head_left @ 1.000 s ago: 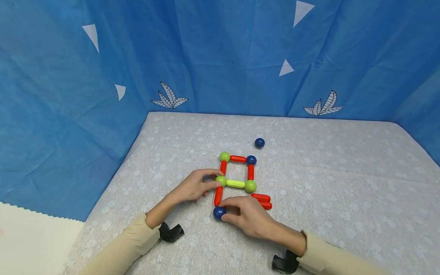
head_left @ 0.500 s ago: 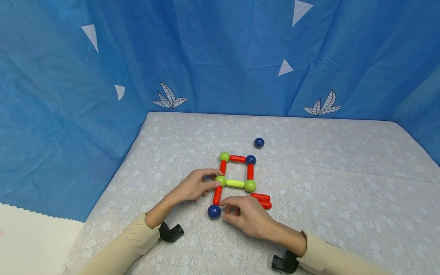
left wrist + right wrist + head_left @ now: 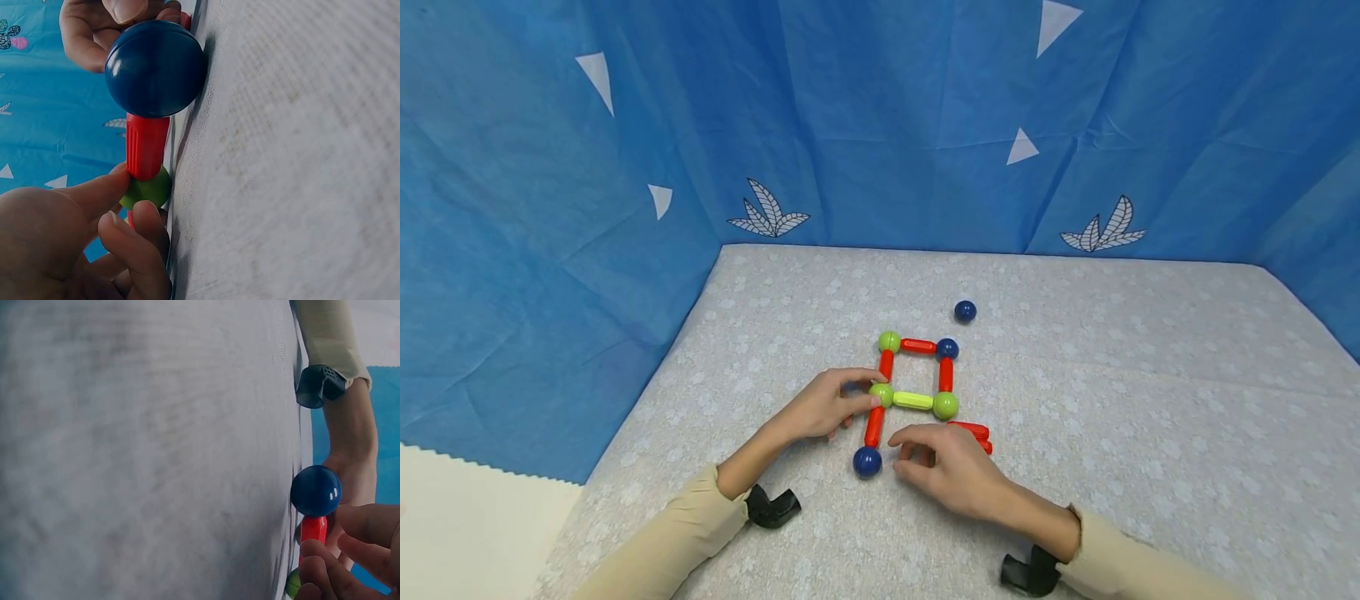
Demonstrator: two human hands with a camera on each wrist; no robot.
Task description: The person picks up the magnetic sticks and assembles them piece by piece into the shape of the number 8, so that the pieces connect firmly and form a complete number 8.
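A flat frame of balls and rods lies on the table. My left hand [image 3: 827,406] pinches the green ball [image 3: 882,394] at its near left corner between thumb and finger. From that ball a red rod [image 3: 874,427] runs toward me and ends in a dark blue ball [image 3: 867,462], which the left wrist view shows large and close. My right hand [image 3: 951,471] hovers just right of this blue ball, apart from it, fingers loosely bent around nothing. A light green rod [image 3: 913,401] links the held ball to another green ball [image 3: 946,406].
Two loose red rods [image 3: 976,431] lie beyond my right hand, partly hidden by it. One loose dark blue ball [image 3: 966,312] sits behind the frame's far blue corner ball [image 3: 947,349]. A blue curtain [image 3: 910,125] hangs along the table's back and left.
My right hand has let go of the near blue ball and drawn back slightly right. That ball and its red rod swung a little left. My left hand has stayed on the green ball.
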